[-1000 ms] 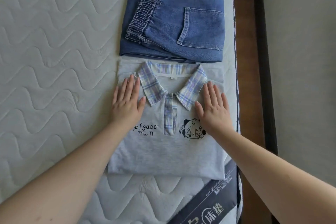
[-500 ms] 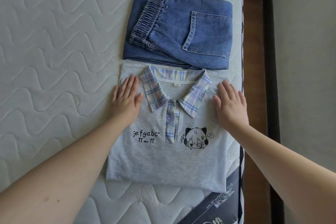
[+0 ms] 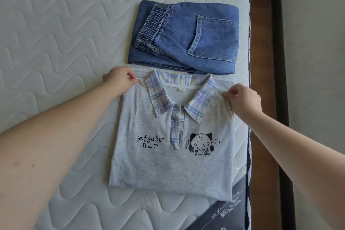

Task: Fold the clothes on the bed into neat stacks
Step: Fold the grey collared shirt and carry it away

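From the head view, your left hand (image 3: 119, 78) and right hand (image 3: 242, 99) each pinch a shoulder of the folded grey polo shirt with plaid collar (image 3: 168, 136), lying near the folded blue denim jeans (image 3: 186, 37) on the quilted white mattress (image 3: 56, 43). Lift unevenly and the folds may slip open.

Left hand (image 3: 119, 80), right hand (image 3: 242, 99) pinch folded shirt (image 3: 168, 166) shoulders; jeans (image 3: 186, 37) beyond.
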Tool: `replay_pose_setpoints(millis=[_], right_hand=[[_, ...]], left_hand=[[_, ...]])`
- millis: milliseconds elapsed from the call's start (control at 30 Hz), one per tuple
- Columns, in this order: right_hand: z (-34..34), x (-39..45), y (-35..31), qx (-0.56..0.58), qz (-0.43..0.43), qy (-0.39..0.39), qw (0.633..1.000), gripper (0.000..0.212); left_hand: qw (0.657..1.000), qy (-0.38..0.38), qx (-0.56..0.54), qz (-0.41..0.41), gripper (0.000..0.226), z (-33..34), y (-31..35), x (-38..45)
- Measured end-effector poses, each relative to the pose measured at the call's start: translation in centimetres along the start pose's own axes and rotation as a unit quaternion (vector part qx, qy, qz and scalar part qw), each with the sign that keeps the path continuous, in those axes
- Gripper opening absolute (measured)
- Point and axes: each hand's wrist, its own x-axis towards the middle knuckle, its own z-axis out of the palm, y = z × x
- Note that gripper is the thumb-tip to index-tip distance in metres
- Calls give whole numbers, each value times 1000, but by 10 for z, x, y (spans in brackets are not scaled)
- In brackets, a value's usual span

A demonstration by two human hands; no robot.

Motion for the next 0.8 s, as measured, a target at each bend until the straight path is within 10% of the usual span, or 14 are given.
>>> replay_pose_setpoints(millis=[400,800], right_hand=[[19,-27,3,3,-27,115,993,39],[117,-226,5,-106,-268,-4,958,56]], left_hand=[[978,195,22,72,36,37,-6,-41],[957,120,131,231,56,162,-37,-235]])
